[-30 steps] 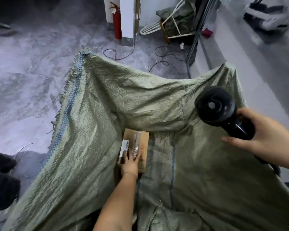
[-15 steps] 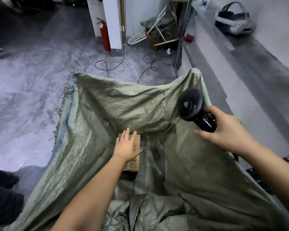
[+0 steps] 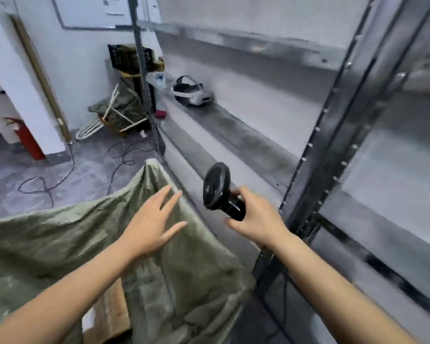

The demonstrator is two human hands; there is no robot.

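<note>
Lifted out of the green woven sack (image 3: 47,244), where the flat brown cardboard box (image 3: 109,311) lies low, the left hand (image 3: 152,224) hovers, fingers spread. The right hand (image 3: 256,214) grips the black handheld scanner (image 3: 217,192). Slack cloth may slump over the box.

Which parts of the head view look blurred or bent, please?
Head view: the shelf rack on the right is smeared by motion blur and its post leans from wide-angle distortion; the scanner, left hand and right hand are sharper; the lighting is flat, without glare.
</note>
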